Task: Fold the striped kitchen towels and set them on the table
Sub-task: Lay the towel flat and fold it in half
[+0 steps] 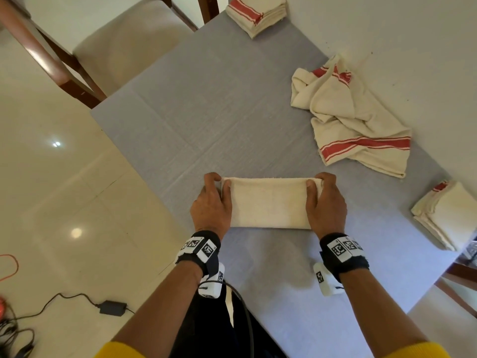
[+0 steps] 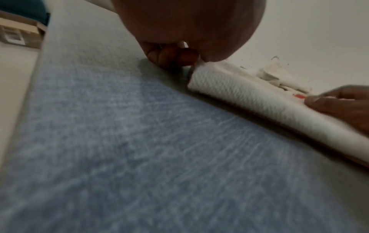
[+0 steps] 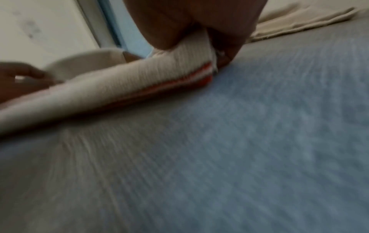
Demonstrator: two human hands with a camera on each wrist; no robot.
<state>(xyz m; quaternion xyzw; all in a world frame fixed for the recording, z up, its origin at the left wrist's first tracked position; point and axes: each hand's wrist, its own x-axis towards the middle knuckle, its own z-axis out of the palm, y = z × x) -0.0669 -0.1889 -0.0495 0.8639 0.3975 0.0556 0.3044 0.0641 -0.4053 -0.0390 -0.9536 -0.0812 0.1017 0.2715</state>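
A cream kitchen towel [image 1: 268,202], folded into a long band, lies on the grey-blue tablecloth [image 1: 206,112] in front of me. My left hand [image 1: 214,196] pinches its far left corner, thumb on top and fingers curled under. At the far right corner my right hand [image 1: 324,196] pinches in the same way. The left wrist view shows the towel [image 2: 249,94] end-on under my left hand [image 2: 179,53]. In the right wrist view the towel's [image 3: 119,88] red stripe shows at the end gripped by my right hand [image 3: 211,44].
An unfolded red-striped towel [image 1: 348,117] lies crumpled at the right. One stack of folded towels [image 1: 258,14] sits at the far corner, another stack [image 1: 446,213] at the right edge. A wooden chair [image 1: 77,47] stands at the far left. Cables lie on the tiled floor [image 1: 51,202].
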